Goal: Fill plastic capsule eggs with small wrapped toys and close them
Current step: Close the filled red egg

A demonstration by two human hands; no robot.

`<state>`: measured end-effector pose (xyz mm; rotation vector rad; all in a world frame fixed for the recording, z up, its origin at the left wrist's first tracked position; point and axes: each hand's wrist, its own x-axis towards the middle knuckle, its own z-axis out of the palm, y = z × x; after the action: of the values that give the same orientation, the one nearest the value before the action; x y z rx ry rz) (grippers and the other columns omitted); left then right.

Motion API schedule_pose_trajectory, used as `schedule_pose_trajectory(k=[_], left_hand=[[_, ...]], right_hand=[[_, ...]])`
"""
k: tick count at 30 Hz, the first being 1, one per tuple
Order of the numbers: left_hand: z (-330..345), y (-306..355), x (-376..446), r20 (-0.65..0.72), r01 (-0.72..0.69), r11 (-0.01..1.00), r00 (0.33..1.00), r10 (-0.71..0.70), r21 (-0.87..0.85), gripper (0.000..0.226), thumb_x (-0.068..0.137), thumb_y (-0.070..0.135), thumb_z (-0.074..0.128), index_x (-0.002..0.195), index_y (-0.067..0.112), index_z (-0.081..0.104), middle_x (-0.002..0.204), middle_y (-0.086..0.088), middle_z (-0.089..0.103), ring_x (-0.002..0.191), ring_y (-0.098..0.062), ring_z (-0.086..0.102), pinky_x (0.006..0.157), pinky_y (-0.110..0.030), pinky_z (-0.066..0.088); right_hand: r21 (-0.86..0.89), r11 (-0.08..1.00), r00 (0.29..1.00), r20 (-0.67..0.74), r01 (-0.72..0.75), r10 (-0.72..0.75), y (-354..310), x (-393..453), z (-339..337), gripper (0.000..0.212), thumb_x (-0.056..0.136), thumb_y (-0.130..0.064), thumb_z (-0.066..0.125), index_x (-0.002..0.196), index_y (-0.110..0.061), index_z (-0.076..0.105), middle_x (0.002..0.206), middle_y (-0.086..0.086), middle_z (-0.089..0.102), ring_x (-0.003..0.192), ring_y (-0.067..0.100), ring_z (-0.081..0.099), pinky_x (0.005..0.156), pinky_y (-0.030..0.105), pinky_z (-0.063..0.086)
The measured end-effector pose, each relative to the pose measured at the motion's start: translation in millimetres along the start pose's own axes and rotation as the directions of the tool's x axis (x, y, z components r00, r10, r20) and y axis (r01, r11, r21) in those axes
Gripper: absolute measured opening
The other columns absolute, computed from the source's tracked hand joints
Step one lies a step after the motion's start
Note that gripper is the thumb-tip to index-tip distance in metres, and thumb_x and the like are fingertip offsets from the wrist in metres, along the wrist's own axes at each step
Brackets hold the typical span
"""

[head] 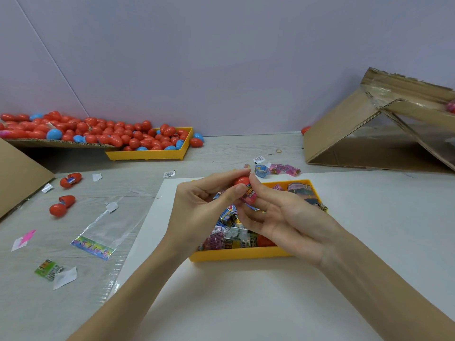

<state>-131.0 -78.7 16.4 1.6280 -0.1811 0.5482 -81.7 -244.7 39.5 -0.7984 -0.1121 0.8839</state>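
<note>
A red egg (242, 180) is held up in the middle of the view, just above the near yellow tray (236, 255). A small wrapped toy (250, 195) with pink and orange print sticks out of its lower side. The left hand (204, 205) pinches the egg between thumb and fingertips. The right hand (283, 215) lies palm up under the toy, with its thumb on the egg and its other fingers fairly straight. I cannot tell if the egg is in one piece or two.

The near tray is full of wrapped toys (232, 230) and sits on a white sheet (246, 303). At 12 o'clock from the tray lie a few more toy packets (283, 169). At 9 o'clock two open red eggs (66, 190) rest on the table (123, 168), near a clear bag (98, 235). At 10 o'clock a far yellow tray (147, 155) and a cardboard flap (49, 143) hold a big heap of eggs (98, 132), red and blue. At 2 o'clock stands a tipped cardboard box (357, 134)
</note>
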Motion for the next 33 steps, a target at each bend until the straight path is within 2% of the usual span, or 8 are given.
schedule_pose_trajectory(k=[7,12,16,19,21,25,28,33], left_hand=[[7.9,-1.4,-2.9,-0.062,-0.040,0.992,0.997,0.048,0.122,0.029,0.092,0.017,0.069,0.118,0.007,0.076,0.112,0.000,0.079,0.112,-0.021,0.072,0.100,-0.042,0.057],[3.4,2.3,-0.1,-0.021,-0.009,0.970,1.000,0.015,0.244,0.023,0.101,0.024,0.063,0.119,0.020,0.077,0.111,0.005,0.078,0.110,-0.017,0.072,0.097,-0.042,0.058],[-1.8,4.8,1.0,0.125,-0.134,0.950,0.987,0.102,0.282,0.033,0.096,0.025,0.070,0.129,0.021,0.069,0.118,0.001,0.069,0.115,-0.028,0.065,0.098,-0.037,0.055],[-1.3,2.5,1.6,0.104,-0.164,0.938,0.985,0.138,0.305,0.035,0.095,0.021,0.071,0.131,0.020,0.069,0.116,0.001,0.068,0.114,-0.029,0.065,0.097,-0.036,0.056],[-3.0,1.9,2.3,0.097,-0.178,0.927,0.983,0.154,0.330,0.035,0.097,0.021,0.069,0.132,0.022,0.068,0.116,0.001,0.068,0.115,-0.027,0.065,0.097,-0.034,0.056],[-5.1,0.9,2.8,0.123,-0.234,0.897,0.972,0.202,0.375,0.035,0.097,0.019,0.069,0.132,0.020,0.066,0.124,0.003,0.067,0.120,-0.025,0.064,0.099,-0.040,0.055],[-2.0,0.6,0.0,0.111,-0.256,0.910,0.966,0.232,0.327,0.044,0.097,0.014,0.071,0.140,0.014,0.061,0.130,0.003,0.069,0.123,-0.025,0.065,0.102,-0.039,0.055],[-3.6,4.1,0.0,0.082,-0.265,0.915,0.964,0.252,0.303,0.044,0.089,0.018,0.078,0.132,0.014,0.068,0.126,0.004,0.072,0.119,-0.024,0.068,0.100,-0.038,0.056]], right_hand=[[-0.012,0.989,0.982,-0.115,0.146,-0.147,11.8,5.7,1.1,0.023,0.093,-0.024,0.073,0.096,-0.003,0.082,0.104,0.017,0.068,0.091,0.019,0.076,0.077,0.025,0.061],[-0.007,0.999,0.990,-0.128,0.053,-0.053,7.1,2.7,0.7,0.028,0.096,-0.027,0.071,0.102,0.000,0.076,0.094,0.017,0.076,0.083,0.022,0.077,0.069,0.026,0.061],[0.000,1.000,0.997,-0.074,0.017,-0.017,2.7,-1.8,1.8,0.030,0.097,-0.034,0.067,0.102,-0.005,0.075,0.107,0.021,0.077,0.087,0.022,0.077,0.069,0.027,0.061],[-0.057,0.998,0.997,-0.067,0.028,-0.032,-1.0,-2.5,0.8,0.038,0.099,-0.038,0.064,0.110,-0.003,0.074,0.109,0.021,0.076,0.089,0.023,0.077,0.070,0.028,0.062],[-0.124,0.990,0.996,-0.048,0.072,-0.078,-2.5,-1.8,-1.0,0.048,0.099,-0.042,0.062,0.118,0.001,0.071,0.115,0.022,0.075,0.102,0.027,0.076,0.079,0.031,0.063],[-0.209,0.968,0.990,0.056,0.141,-0.133,0.5,-1.9,-0.9,0.032,0.096,-0.032,0.067,0.108,-0.003,0.077,0.106,0.012,0.077,0.105,0.022,0.074,0.092,0.032,0.060],[-0.147,0.986,0.995,0.074,0.084,-0.074,4.0,-1.3,-0.2,0.029,0.095,-0.033,0.069,0.100,-0.007,0.080,0.113,0.017,0.076,0.109,0.023,0.074,0.089,0.030,0.060],[0.001,0.999,0.991,0.123,-0.046,0.046,4.6,-3.1,3.5,0.041,0.095,-0.039,0.068,0.116,-0.005,0.077,0.124,0.018,0.073,0.108,0.022,0.074,0.087,0.030,0.060]])
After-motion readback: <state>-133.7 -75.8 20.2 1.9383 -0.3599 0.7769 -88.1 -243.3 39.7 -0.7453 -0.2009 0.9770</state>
